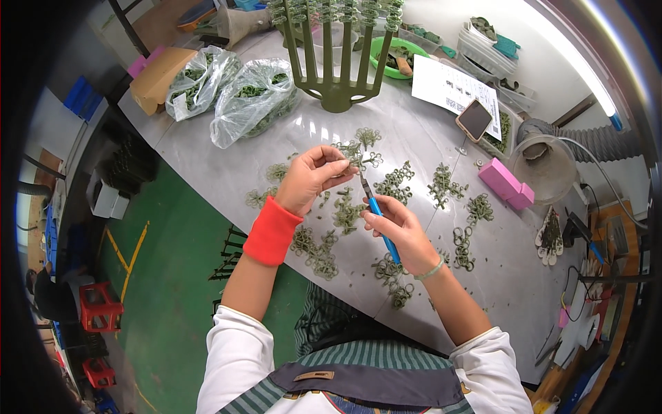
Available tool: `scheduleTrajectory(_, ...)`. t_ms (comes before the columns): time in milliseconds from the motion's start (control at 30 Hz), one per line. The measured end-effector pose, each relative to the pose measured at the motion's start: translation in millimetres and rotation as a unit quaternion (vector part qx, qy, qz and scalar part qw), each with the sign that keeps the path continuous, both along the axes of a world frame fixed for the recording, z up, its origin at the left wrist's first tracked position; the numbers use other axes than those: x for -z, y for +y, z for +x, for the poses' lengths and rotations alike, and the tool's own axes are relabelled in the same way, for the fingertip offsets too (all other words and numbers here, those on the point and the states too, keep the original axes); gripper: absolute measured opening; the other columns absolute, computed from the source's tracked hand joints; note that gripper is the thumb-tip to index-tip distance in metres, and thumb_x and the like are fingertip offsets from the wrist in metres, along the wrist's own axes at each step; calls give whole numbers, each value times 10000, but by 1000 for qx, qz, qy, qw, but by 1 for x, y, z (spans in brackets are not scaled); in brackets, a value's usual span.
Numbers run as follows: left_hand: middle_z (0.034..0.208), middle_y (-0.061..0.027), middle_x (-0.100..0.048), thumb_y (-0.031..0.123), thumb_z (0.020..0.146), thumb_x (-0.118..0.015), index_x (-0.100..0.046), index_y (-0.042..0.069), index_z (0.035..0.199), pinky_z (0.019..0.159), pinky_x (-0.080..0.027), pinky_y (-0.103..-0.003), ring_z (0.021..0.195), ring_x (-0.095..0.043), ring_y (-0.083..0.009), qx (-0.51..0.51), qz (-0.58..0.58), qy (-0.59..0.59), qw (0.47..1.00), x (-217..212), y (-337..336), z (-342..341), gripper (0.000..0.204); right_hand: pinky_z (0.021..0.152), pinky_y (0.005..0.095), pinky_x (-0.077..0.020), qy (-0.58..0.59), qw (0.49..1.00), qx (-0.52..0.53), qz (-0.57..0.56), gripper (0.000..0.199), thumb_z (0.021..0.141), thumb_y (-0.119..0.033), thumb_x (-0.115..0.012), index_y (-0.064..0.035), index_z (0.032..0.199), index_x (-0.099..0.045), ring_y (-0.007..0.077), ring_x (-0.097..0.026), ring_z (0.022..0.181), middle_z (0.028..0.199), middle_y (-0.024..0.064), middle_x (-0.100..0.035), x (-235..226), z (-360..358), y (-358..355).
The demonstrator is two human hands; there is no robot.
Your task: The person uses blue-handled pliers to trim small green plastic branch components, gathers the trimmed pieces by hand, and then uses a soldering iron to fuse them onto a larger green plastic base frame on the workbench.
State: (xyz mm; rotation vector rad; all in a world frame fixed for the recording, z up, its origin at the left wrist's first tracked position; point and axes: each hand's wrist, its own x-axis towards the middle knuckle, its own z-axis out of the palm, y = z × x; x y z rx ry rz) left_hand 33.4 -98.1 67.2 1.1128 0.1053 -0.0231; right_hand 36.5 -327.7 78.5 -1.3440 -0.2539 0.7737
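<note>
My left hand [316,176], with a red wristband above it, is closed in a pinch on a small green ring-shaped piece [373,160]. My fingers partly hide this piece, and its edges merge with the green clusters behind it. My right hand [403,231] grips blue-handled nippers [376,207]. Their narrow metal tip points up and away, right at the left fingertips. Around both hands, loose green ring clusters lie in small heaps on the grey table [414,303]. One heap [314,252] is beside my left wrist, another [392,276] below the nippers.
Beyond my hands stands a green branched rack [338,96] carrying pale green clusters. Clear bags [255,100] of green pieces lie at far left. At right are a phone [474,121] on a printed sheet [441,86], a pink block [505,181] and a duct hood [545,169].
</note>
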Motion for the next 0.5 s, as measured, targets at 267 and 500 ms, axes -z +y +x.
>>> scheduleTrajectory(267,1044,-65,-675,67,942,-643,-608,30,1050,933,-570,-360,985,-677,-171,10,8,7,1000,-9,-5,-12,119,837,262,-454,-15,1000,-4,12,487,905,-198,-698,-6,1320,-530,100,-575,972,1112,44,-646,-3,-3,0)
scheduleTrajectory(500,1024,-62,-682,64,936,-652,-616,30,1030,912,-579,-353,974,-678,-165,5,17,10,1000,-12,-6,-16,107,895,267,-480,-10,1000,-11,16,471,901,-149,-717,13,1294,-514,101,-593,988,1077,39,-620,-8,-4,-1)
